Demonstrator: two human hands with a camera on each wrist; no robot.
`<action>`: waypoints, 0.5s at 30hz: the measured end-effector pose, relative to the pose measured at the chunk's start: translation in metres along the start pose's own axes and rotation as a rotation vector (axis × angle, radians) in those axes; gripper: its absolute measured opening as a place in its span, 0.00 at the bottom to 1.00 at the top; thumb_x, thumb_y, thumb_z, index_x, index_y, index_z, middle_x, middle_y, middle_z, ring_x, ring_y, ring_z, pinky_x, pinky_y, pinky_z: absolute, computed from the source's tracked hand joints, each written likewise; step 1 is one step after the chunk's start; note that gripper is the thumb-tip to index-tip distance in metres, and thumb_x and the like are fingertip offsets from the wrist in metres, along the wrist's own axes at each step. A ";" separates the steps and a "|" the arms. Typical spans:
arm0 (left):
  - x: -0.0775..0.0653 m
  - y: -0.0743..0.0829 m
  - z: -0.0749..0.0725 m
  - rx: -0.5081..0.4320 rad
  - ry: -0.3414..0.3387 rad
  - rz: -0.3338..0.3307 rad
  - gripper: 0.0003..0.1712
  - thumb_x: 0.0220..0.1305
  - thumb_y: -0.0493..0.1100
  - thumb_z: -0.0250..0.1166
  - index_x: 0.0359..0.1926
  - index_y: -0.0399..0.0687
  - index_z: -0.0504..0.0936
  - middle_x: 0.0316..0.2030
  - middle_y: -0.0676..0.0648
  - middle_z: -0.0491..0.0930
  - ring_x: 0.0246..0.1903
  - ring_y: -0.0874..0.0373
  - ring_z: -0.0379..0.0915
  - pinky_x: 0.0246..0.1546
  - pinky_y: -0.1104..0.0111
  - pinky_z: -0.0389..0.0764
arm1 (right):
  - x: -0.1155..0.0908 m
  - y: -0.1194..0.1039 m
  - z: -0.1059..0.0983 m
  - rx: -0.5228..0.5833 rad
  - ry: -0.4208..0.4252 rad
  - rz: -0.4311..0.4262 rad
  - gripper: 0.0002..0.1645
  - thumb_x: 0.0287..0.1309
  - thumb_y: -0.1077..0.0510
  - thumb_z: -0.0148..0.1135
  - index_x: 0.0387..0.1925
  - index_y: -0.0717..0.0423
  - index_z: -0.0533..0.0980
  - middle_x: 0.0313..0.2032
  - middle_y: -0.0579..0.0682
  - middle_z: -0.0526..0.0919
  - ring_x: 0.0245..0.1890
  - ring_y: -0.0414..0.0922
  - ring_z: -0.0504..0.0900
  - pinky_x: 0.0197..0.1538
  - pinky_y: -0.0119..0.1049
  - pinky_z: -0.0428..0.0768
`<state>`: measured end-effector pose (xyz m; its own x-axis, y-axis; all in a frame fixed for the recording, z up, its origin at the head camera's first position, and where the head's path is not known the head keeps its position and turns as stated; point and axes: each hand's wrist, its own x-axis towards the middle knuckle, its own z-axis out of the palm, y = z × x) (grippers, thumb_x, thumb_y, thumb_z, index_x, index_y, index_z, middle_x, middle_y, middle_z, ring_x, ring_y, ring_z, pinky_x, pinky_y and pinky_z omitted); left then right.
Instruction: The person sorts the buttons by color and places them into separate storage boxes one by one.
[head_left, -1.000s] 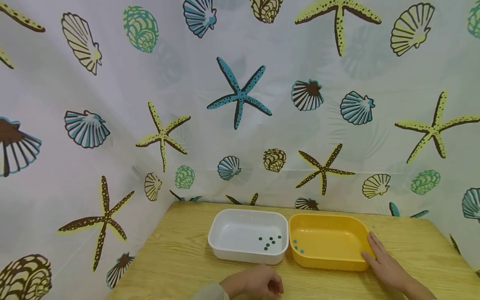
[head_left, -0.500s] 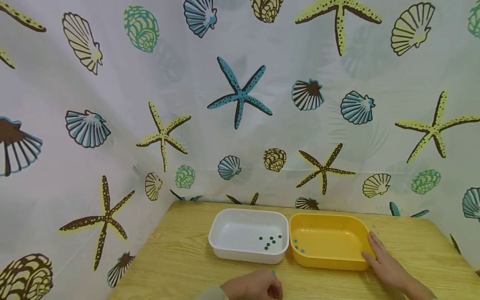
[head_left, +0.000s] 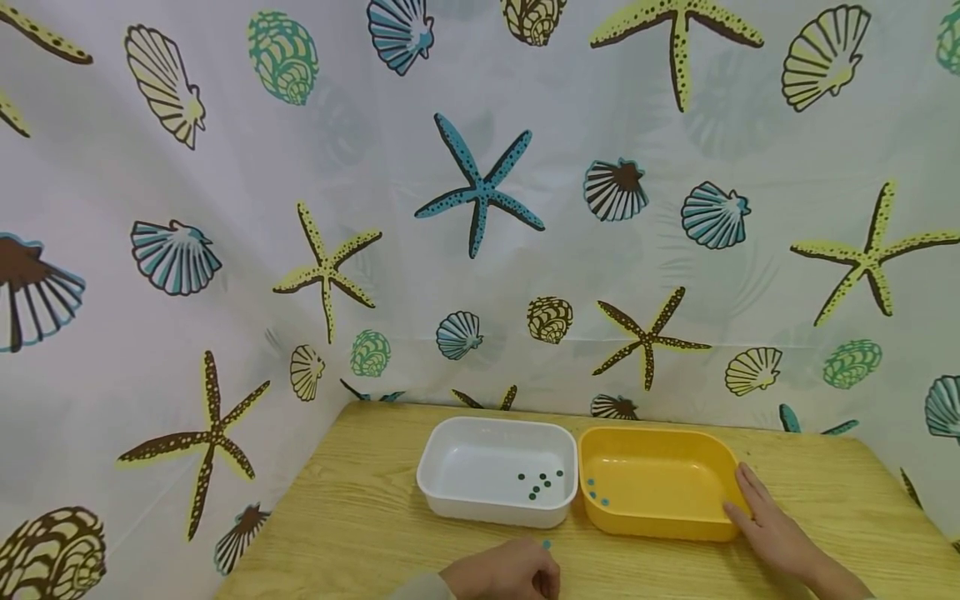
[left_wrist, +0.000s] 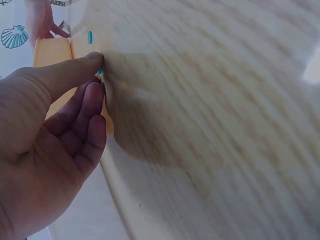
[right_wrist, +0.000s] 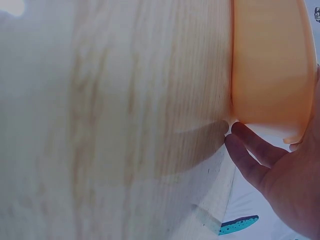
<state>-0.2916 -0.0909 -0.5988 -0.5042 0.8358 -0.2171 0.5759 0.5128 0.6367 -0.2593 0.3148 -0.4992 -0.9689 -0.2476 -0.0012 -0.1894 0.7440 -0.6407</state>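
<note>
My left hand (head_left: 506, 569) is low over the table before the two trays, its fingers curled. In the left wrist view its thumb and forefinger pinch a small teal disc (left_wrist: 100, 70), mostly covered by the fingertips. A second teal disc (head_left: 547, 544) lies on the wood just beyond that hand. My right hand (head_left: 776, 529) rests with fairly straight fingers against the right end of the yellow tray (head_left: 660, 527). Several blue-teal discs (head_left: 592, 495) are inside this tray at its left end.
Touching the yellow tray on its left stands a white tray (head_left: 487, 511), with several dark green discs (head_left: 536, 489) toward its right side. Both sit on a wood-grain table (head_left: 352, 483). A shell-and-starfish curtain (head_left: 480, 333) hangs behind and on both sides.
A teal disc has come into sight on the table by my left fingertips. The left hand has shifted slightly back toward me. My right hand and both trays stay in place.
</note>
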 end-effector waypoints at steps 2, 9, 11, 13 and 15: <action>-0.003 0.005 -0.001 -0.006 0.008 -0.032 0.04 0.58 0.46 0.68 0.32 0.65 0.83 0.27 0.66 0.79 0.28 0.72 0.74 0.29 0.76 0.76 | 0.000 0.000 0.000 -0.001 -0.002 0.003 0.48 0.71 0.43 0.43 0.68 0.77 0.39 0.69 0.73 0.35 0.67 0.70 0.38 0.61 0.67 0.43; -0.028 0.056 -0.021 0.037 0.042 -0.045 0.02 0.59 0.44 0.67 0.33 0.60 0.84 0.26 0.65 0.77 0.26 0.73 0.71 0.29 0.77 0.74 | 0.000 0.001 0.000 -0.001 -0.005 0.006 0.48 0.71 0.42 0.43 0.68 0.77 0.39 0.69 0.73 0.34 0.67 0.70 0.38 0.61 0.67 0.43; -0.036 0.076 -0.027 0.054 0.049 -0.075 0.02 0.60 0.42 0.67 0.33 0.56 0.84 0.26 0.64 0.77 0.26 0.72 0.70 0.30 0.77 0.74 | 0.000 0.001 0.001 0.001 -0.004 0.004 0.48 0.71 0.42 0.43 0.68 0.77 0.38 0.69 0.73 0.34 0.67 0.70 0.38 0.61 0.67 0.43; -0.033 0.068 -0.026 0.057 0.035 -0.069 0.02 0.60 0.46 0.67 0.35 0.59 0.84 0.27 0.65 0.76 0.28 0.73 0.70 0.31 0.77 0.75 | 0.000 0.001 0.001 0.000 -0.001 0.002 0.48 0.71 0.42 0.43 0.68 0.77 0.39 0.69 0.73 0.34 0.67 0.70 0.38 0.61 0.67 0.43; -0.033 0.069 -0.027 0.061 0.030 -0.077 0.02 0.61 0.45 0.66 0.36 0.58 0.84 0.27 0.65 0.76 0.28 0.73 0.70 0.32 0.77 0.75 | -0.001 0.001 0.001 0.002 0.002 -0.004 0.47 0.71 0.43 0.43 0.68 0.77 0.39 0.69 0.73 0.35 0.67 0.70 0.38 0.60 0.67 0.43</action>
<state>-0.2525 -0.0885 -0.5278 -0.5671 0.7878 -0.2404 0.5727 0.5869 0.5723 -0.2589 0.3153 -0.5004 -0.9684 -0.2494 0.0030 -0.1931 0.7418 -0.6422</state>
